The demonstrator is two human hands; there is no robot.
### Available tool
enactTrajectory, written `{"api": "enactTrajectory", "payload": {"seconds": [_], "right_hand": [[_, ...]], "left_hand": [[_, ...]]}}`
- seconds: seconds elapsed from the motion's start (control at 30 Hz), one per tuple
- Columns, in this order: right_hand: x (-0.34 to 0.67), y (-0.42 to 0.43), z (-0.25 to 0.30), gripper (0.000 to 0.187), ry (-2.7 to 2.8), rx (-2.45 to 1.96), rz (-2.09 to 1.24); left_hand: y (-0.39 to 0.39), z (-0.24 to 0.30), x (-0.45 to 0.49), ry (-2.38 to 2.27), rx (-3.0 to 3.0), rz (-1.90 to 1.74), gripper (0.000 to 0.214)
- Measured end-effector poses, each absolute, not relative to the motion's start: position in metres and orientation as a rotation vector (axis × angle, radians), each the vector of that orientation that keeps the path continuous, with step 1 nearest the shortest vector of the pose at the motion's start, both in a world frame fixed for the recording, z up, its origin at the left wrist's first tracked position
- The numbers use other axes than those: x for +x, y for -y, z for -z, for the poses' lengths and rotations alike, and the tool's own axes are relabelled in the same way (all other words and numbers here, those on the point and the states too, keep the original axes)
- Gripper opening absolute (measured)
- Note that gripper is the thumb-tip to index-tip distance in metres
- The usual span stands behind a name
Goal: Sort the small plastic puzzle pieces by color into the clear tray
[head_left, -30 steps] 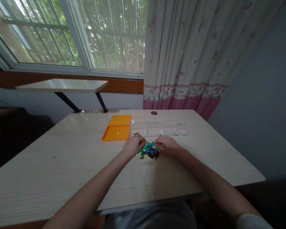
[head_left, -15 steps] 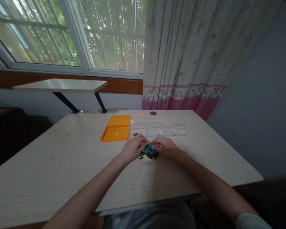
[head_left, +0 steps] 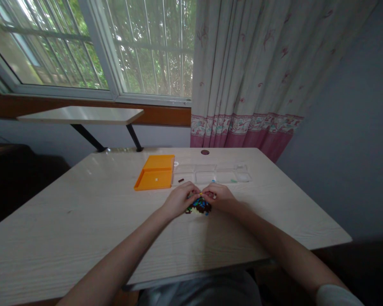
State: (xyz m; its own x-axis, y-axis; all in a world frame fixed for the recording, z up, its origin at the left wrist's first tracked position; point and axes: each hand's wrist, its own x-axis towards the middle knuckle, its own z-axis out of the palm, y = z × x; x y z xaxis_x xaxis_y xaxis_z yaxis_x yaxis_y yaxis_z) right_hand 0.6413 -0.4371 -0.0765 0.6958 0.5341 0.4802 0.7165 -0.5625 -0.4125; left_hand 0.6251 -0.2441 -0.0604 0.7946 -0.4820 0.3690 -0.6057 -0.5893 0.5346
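Observation:
A pile of small coloured plastic pieces point(head_left: 198, 205), mostly blue, dark brown, green and cream, lies on the table in front of me. Over its far side my left hand point(head_left: 181, 199) and my right hand point(head_left: 222, 197) meet at the fingertips. Pinched between both hands is a small yellow piece point(head_left: 201, 194), partly covered by the fingers. Behind the hands stands a clear compartment tray point(head_left: 194, 171). In its near left compartment a dark brown piece point(head_left: 181, 180) lies by itself, and a green piece point(head_left: 233, 181) shows farther right.
An open orange case point(head_left: 153, 185) lies left of the clear tray, with a small white piece point(head_left: 156, 179) in it. A raised shelf point(head_left: 83, 114) on black legs stands at the back left. The wooden table's point(head_left: 242, 259) front edge is close to my lap.
My fingertips have come together over the pile, and a yellow piece now shows between them. My left hand has dropped slightly, uncovering the brown piece in the tray.

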Motion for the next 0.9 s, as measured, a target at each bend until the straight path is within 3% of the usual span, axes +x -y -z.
{"api": "enactTrajectory", "payload": {"seconds": [0.2,0.37,0.9], "right_hand": [[0.644,0.458,0.057,0.020,0.826,-2.186,0.731],[0.649,0.475,0.041,0.014,0.654,-2.030,0.976],[0.643,0.469,0.042,0.008,0.801,-1.926,1.053]], "left_hand": [[0.226,0.055,0.630,0.665,2.675,-0.266,0.024],[0.216,0.052,0.633,0.652,2.929,-0.190,0.029],[0.218,0.055,0.632,0.892,2.927,-0.065,0.027]]}}
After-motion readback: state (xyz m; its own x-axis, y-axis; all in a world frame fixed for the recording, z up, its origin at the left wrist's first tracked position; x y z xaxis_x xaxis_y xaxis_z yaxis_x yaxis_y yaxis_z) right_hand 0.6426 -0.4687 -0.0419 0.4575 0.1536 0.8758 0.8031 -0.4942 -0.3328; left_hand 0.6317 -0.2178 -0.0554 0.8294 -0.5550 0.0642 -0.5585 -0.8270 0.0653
